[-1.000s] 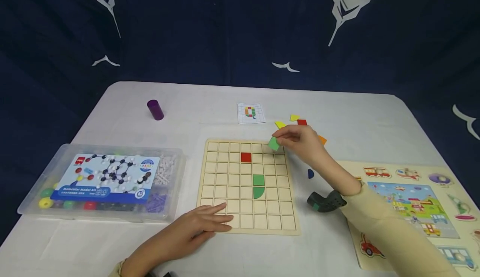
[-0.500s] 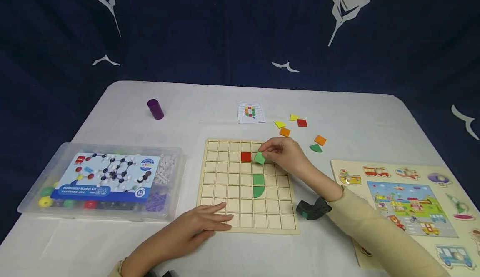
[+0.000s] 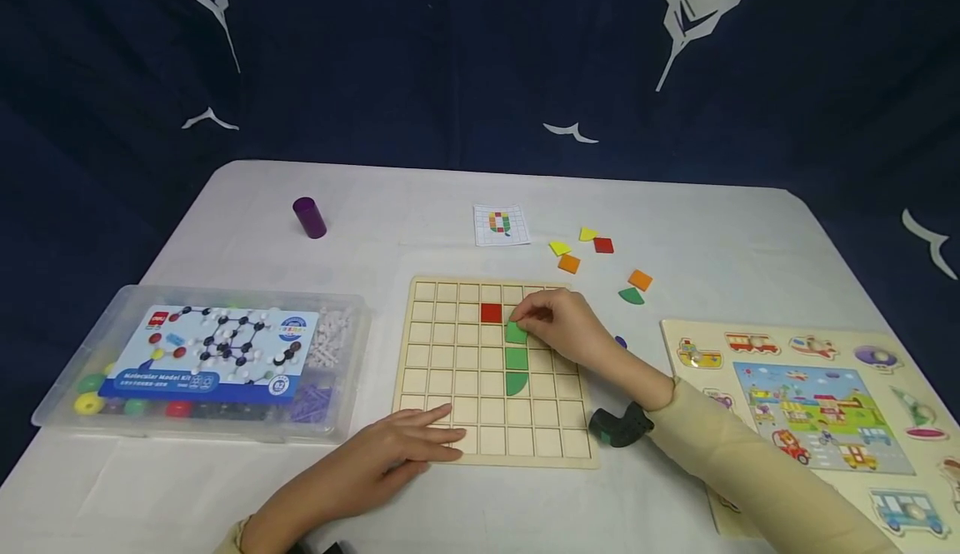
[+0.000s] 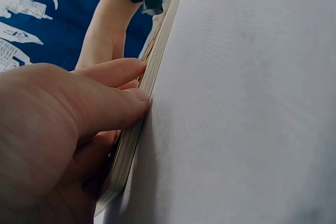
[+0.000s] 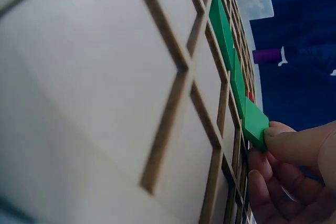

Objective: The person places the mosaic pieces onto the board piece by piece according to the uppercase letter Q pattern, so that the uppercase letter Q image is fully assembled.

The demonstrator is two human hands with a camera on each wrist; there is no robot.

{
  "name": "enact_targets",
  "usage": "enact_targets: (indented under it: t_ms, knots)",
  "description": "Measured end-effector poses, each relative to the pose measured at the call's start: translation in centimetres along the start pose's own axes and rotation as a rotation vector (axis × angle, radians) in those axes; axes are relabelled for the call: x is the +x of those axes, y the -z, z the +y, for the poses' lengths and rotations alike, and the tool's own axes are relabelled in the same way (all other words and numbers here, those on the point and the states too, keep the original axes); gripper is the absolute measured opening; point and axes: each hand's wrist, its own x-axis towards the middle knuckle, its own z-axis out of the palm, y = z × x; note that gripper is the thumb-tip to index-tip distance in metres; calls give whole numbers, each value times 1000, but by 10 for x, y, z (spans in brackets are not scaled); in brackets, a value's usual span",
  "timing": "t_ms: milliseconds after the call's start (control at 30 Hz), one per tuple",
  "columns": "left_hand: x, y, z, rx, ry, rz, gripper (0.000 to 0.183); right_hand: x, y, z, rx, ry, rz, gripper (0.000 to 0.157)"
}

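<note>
A wooden grid board [image 3: 455, 354] lies on the white table. My right hand [image 3: 561, 321] pinches a green square tile [image 3: 516, 333] between thumb and fingers at the cell above another green square tile [image 3: 516, 359]. In the right wrist view the pinched tile [image 5: 255, 121] is still tilted, one edge at the grid. Below in the same column sits a green quarter-round tile [image 3: 516, 383], and a red square tile [image 3: 491, 313] sits up to the left. My left hand [image 3: 390, 454] rests with fairly straight fingers on the board's near-left corner, its thumb [image 4: 131, 100] against the side edge.
Behind the board lies a pattern card [image 3: 502, 226]. Loose yellow, red [image 3: 603, 245], orange and green tiles [image 3: 632, 296] lie to the right, with a partly hidden blue piece. A molecular model kit box [image 3: 202, 362], purple cup [image 3: 309, 217] and picture puzzle board [image 3: 825, 412] surround it.
My right hand has carried the green square tile left and down from the board's upper right to the cell above the other green square. The left hand has stayed put.
</note>
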Motion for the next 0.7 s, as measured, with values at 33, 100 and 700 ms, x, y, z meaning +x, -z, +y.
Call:
enact_targets:
  t_ms: [33, 100, 700]
  knots:
    - [0, 0, 0, 2, -1, 1, 40, 0, 0, 0, -7, 6, 0, 10]
    - [0, 0, 0, 6, -5, 2, 40, -1, -1, -1, -16, 15, -1, 10]
    - [0, 0, -1, 7, -4, 3, 41, -1, -2, -1, -56, 45, 10, 10]
